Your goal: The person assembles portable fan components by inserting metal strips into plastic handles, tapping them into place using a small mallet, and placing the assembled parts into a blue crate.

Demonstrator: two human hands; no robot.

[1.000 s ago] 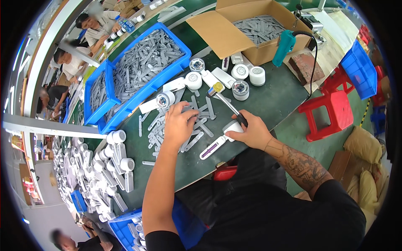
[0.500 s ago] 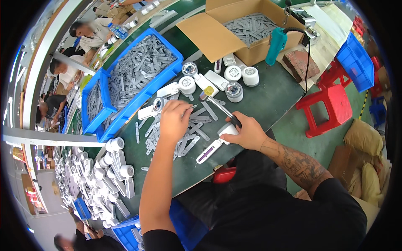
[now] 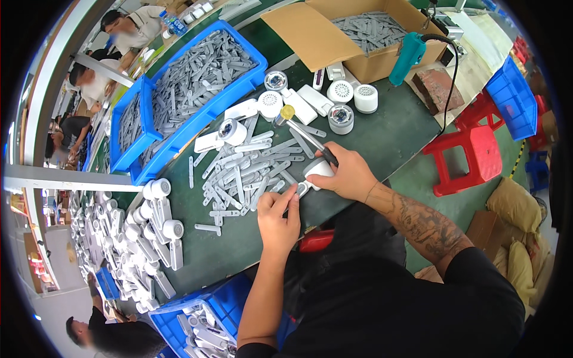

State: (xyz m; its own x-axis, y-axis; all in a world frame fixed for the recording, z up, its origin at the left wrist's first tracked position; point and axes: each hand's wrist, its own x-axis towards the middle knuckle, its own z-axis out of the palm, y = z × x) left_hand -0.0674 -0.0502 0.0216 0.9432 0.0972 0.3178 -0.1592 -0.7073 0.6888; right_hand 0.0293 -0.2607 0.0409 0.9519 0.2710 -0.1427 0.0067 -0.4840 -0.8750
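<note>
My right hand [image 3: 351, 174] grips a slim tool [image 3: 305, 135] by its black handle; its metal shaft points away from me and ends in a yellow tip. The same hand rests on the round head of a white hand fan [image 3: 317, 169] lying on the green table [image 3: 382, 134]. My left hand [image 3: 278, 218] pinches the fan's handle end just left of that head. A loose pile of grey plastic strips [image 3: 239, 173] lies right beyond my left hand.
Blue bins [image 3: 197, 77] of grey strips stand at the back left and a cardboard box [image 3: 358, 30] of them at the back. White fan heads [image 3: 353, 98] and a teal power tool [image 3: 408, 55] lie near it. Finished fans [image 3: 152, 238] are heaped at the left. A red stool [image 3: 468, 158] stands on the right, and other people work at the far left.
My left hand has drawn back from the strip pile to the fan's handle beside my right hand. My right hand stays on the fan head with the tool.
</note>
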